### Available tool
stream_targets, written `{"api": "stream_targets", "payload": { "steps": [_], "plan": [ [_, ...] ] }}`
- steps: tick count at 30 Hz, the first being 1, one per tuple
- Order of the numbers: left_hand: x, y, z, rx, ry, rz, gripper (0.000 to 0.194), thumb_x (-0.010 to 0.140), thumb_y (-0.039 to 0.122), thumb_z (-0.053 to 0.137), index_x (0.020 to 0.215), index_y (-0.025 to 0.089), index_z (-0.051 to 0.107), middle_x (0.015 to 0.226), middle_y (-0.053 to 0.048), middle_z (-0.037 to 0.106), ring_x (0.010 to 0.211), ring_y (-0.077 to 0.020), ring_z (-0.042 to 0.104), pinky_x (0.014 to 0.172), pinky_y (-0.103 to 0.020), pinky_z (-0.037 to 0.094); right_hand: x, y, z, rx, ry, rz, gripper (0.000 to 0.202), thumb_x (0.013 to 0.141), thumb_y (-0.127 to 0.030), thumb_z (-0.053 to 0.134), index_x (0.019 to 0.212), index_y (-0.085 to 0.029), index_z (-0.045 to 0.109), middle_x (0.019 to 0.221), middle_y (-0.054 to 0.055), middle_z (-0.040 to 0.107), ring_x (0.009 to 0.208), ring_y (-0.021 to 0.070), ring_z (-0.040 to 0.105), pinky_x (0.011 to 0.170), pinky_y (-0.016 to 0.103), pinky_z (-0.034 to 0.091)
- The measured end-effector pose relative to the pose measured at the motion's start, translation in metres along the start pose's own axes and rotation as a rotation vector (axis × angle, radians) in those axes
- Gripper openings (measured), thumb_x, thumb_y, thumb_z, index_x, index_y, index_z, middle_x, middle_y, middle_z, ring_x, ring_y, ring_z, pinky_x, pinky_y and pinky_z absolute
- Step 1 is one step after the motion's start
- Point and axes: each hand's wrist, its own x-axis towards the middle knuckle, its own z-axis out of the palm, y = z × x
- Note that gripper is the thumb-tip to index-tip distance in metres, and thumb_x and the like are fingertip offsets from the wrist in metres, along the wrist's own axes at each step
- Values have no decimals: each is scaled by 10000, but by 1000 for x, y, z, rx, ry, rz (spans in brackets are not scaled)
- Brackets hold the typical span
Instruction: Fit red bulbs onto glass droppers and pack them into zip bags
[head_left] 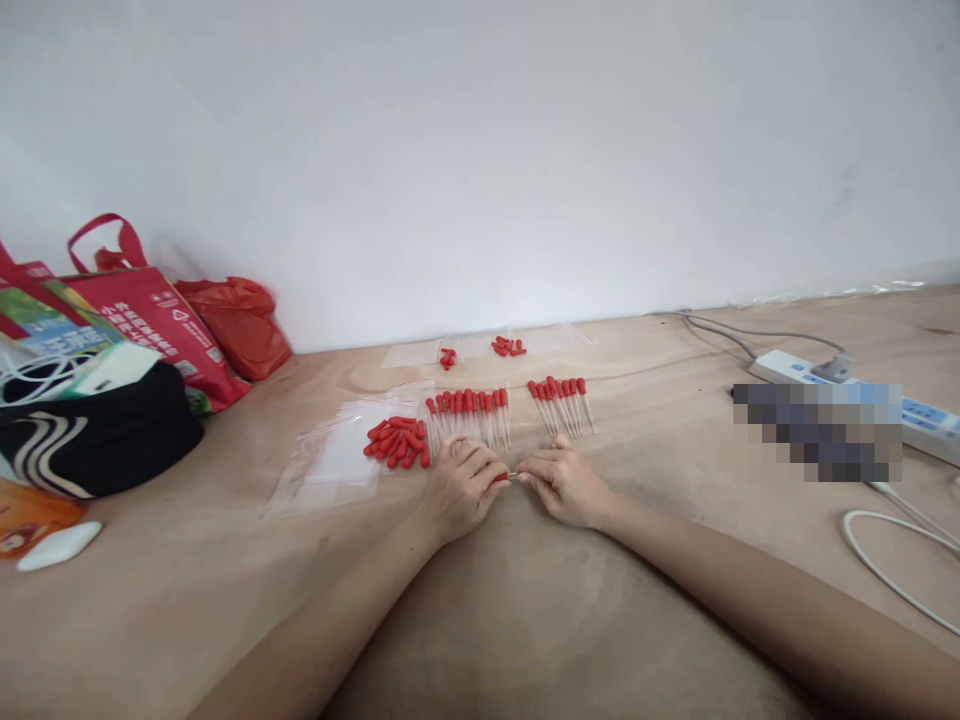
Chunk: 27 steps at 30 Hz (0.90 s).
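Note:
My left hand [466,488] is closed on a red rubber bulb [501,478], pinched in its fingertips. My right hand [564,484] pinches a thin clear dropper tube [514,476] that meets the bulb end to end; how deep the tube sits inside is hidden by the fingers. Beyond my hands lies a row of droppers with red bulbs [470,402], and to its right a second group of droppers [561,392]. Loose red bulbs [397,442] are heaped left of my left hand, on clear plastic bags [341,452].
Near the wall, more red bulbs [508,347] lie by flat plastic bags [411,354]. Shopping bags [161,320] and a black pouch [142,430] stand at left. A power strip [926,425], a blurred dark item [817,432] and white cables [851,530] are at right.

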Motion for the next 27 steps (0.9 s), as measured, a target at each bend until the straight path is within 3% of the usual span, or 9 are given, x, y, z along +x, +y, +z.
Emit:
{"api": "stream_targets", "payload": {
  "steps": [4, 7, 11, 14, 16, 23, 27],
  "plan": [
    [0, -7, -6, 79, 57, -29, 132, 829, 233, 473, 817, 225, 605, 756, -3, 609, 777, -155, 520, 913, -393, 264, 8, -4, -8, -144, -39, -61, 197, 828, -198, 417, 893, -174, 602, 772, 38, 631, 761, 158, 507, 673, 282, 258],
    [-4, -13, -5, 122, 108, -183, 170, 814, 288, 493, 928, 218, 598, 845, -44, 601, 838, -189, 515, 885, -393, 296, 12, 3, -15, -217, -45, -6, 199, 785, -160, 443, 875, -160, 620, 778, 63, 629, 773, 172, 515, 683, 284, 296],
    [-11, -18, 2, 161, 93, -403, 316, 786, 328, 499, 1055, 168, 539, 983, -102, 564, 926, -241, 488, 847, -400, 325, 20, 39, -25, -117, 129, 384, 238, 789, -166, 413, 891, -145, 627, 828, 69, 647, 716, 135, 557, 657, 223, 359],
    [-12, -18, 5, 141, 12, -472, 293, 775, 304, 500, 1039, 185, 540, 1000, -91, 558, 943, -243, 485, 860, -406, 313, 25, 69, -31, -141, 206, 691, 228, 765, -201, 444, 870, -145, 638, 769, 70, 663, 683, 150, 584, 598, 214, 362],
    [-12, -18, 5, 126, -16, -493, 281, 765, 291, 508, 1026, 194, 544, 1005, -86, 555, 953, -241, 482, 865, -407, 305, 27, 82, -30, -159, 211, 792, 215, 744, -203, 463, 847, -146, 644, 747, 73, 667, 673, 158, 593, 578, 214, 357],
    [-12, -17, 3, 157, -44, -552, 273, 742, 298, 536, 1002, 217, 555, 1018, -81, 556, 972, -249, 471, 858, -421, 273, 24, 91, -16, -269, 147, 792, 206, 748, -274, 487, 830, -154, 633, 798, 84, 662, 747, 181, 594, 593, 225, 356],
    [-12, -17, 3, 188, -42, -570, 279, 738, 339, 542, 984, 210, 564, 1019, -89, 560, 976, -259, 467, 843, -427, 261, 28, 83, -13, -418, 132, 685, 257, 798, -293, 428, 849, -129, 619, 831, 117, 643, 761, 190, 576, 655, 256, 360]
  ]
}}
